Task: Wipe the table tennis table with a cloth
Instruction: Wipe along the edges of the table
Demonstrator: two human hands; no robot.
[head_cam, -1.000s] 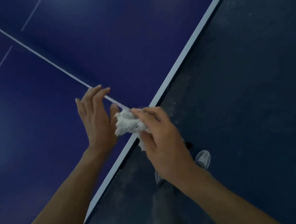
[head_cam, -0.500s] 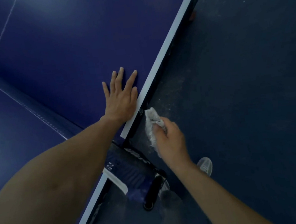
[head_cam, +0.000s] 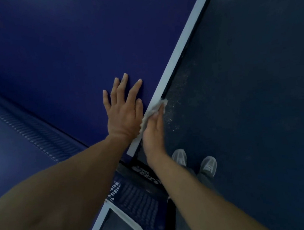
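Cloth [head_cam: 155, 107] sits at frame centre, pressed against the white side edge of the table [head_cam: 85, 47] by the straight fingers of the right hand [head_cam: 154, 133]; half a second ago that hand held it bunched below the edge. The left hand [head_cam: 123, 110] stays spread flat on the blue top just beside, so edge-wiping looks begun.

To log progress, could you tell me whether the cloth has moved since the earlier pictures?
Yes: the cloth moved from beside the white edge line onto it, pressed there by the right hand.
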